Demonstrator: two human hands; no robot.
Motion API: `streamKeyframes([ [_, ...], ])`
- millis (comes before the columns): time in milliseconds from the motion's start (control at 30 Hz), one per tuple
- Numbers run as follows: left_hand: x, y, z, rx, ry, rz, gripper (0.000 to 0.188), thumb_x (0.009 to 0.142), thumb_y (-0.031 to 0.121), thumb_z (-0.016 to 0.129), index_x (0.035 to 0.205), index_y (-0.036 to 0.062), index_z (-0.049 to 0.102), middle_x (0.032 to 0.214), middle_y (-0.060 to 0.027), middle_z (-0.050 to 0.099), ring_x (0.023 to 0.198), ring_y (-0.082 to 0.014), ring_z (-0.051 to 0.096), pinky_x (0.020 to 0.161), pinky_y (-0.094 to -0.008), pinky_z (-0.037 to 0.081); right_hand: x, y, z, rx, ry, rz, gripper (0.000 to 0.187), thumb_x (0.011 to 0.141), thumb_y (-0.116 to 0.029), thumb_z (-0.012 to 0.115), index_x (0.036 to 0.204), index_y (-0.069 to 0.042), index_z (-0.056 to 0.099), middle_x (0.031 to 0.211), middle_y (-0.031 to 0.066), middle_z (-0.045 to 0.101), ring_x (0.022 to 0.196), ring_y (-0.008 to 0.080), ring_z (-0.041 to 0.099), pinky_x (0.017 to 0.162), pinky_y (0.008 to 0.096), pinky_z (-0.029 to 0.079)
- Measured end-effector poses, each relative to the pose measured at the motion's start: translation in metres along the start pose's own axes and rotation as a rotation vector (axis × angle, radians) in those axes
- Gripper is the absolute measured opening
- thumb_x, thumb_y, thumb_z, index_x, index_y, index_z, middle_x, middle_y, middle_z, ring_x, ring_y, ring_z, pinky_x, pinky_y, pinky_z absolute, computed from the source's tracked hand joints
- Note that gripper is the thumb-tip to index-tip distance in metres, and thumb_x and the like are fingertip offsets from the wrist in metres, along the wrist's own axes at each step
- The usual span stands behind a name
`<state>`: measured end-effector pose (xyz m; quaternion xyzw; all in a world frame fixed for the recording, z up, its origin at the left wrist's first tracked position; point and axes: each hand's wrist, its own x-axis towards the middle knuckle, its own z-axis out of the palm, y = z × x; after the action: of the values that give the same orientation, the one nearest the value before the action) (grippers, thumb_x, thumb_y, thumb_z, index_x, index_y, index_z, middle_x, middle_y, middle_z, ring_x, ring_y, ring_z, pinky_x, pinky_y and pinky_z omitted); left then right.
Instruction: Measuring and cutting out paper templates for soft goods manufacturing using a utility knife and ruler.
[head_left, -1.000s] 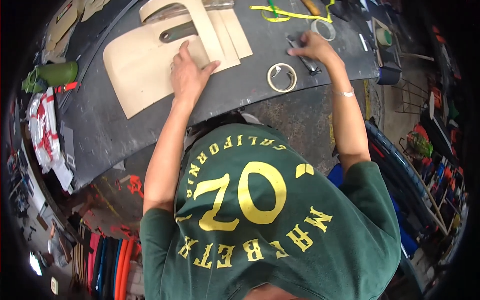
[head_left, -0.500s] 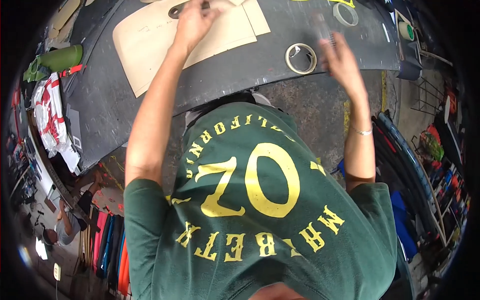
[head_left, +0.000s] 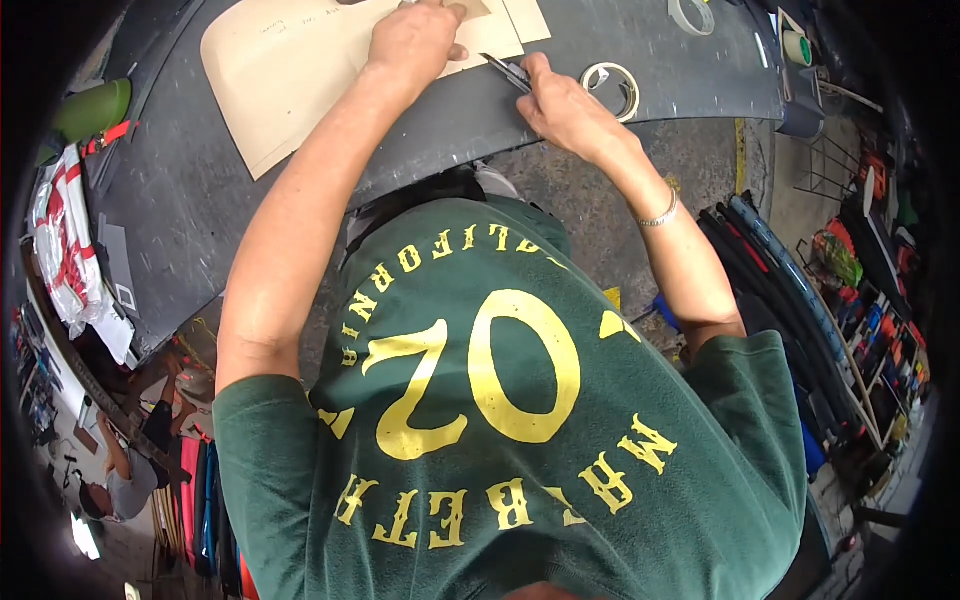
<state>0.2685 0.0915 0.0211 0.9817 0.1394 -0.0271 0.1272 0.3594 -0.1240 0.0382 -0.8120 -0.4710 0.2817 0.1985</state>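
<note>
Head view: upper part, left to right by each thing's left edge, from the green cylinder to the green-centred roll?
Green cylinder → tan sheets → left hand → knife → right hand → cream tape roll → pale tape roll → green-centred roll.

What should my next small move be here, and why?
I'd probably draw your left hand slightly farther from the utility knife. Your right hand grips the knife with its pointed end up and to the left, near the edge of the tan paper sheet, and in this view your left thumb sits close beside that point.
</note>
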Motion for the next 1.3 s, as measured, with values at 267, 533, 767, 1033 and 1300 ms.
streamKeyframes([
  [267,0.007,-0.004,-0.001,0.007,-0.028,0.071,0.048,0.070,0.029,0.089,0.108,0.0046,0.072,0.111,-0.0190,0.068,0.105,-0.0356,0.067,0.094,-0.0418,0.055,0.009,-0.007,0.006,-0.230,-0.049,-0.062,0.027,0.106,-0.024,0.053,0.112,0.002,0.052,0.090,0.0293,0.069,0.092,0.0478,0.067,0.078,0.0564,0.053],
  [533,-0.004,-0.014,0.008,-0.377,0.259,0.259,0.050,0.070,0.032,0.090,0.109,0.0047,0.073,0.112,-0.0176,0.068,0.107,-0.0336,0.067,0.095,-0.0417,0.055,0.015,0.017,0.019,-0.221,-0.004,-0.037,0.027,0.104,-0.026,0.053,0.111,0.000,0.054,0.088,0.0275,0.071,0.090,0.0480,0.068,0.080,0.0564,0.055],
  [767,0.008,0.001,-0.001,0.012,-0.047,-0.011,0.051,0.069,0.032,0.091,0.108,0.0037,0.074,0.117,-0.0191,0.066,0.108,-0.0344,0.066,0.095,-0.0418,0.055,0.020,0.020,0.016,-0.240,-0.021,-0.109,0.027,0.105,-0.027,0.053,0.112,-0.001,0.056,0.087,0.0271,0.071,0.090,0.0471,0.069,0.080,0.0559,0.055],
  [1033,0.011,0.000,0.005,0.033,-0.067,-0.034,0.051,0.069,0.031,0.091,0.108,0.0025,0.074,0.119,-0.0206,0.066,0.106,-0.0352,0.067,0.093,-0.0422,0.056,0.022,0.010,0.014,-0.261,-0.049,-0.092,0.025,0.104,-0.025,0.053,0.111,-0.001,0.057,0.087,0.0281,0.070,0.089,0.0470,0.069,0.079,0.0556,0.056],
  [1300,0.009,0.010,-0.014,0.017,-0.063,-0.056,0.055,0.068,0.028,0.091,0.113,0.0026,0.072,0.124,-0.0205,0.064,0.109,-0.0356,0.066,0.096,-0.0422,0.056,0.028,0.006,0.011,-0.253,-0.132,-0.036,0.026,0.106,-0.025,0.052,0.116,-0.001,0.054,0.084,0.0287,0.069,0.086,0.0488,0.068,0.076,0.0567,0.055],
])
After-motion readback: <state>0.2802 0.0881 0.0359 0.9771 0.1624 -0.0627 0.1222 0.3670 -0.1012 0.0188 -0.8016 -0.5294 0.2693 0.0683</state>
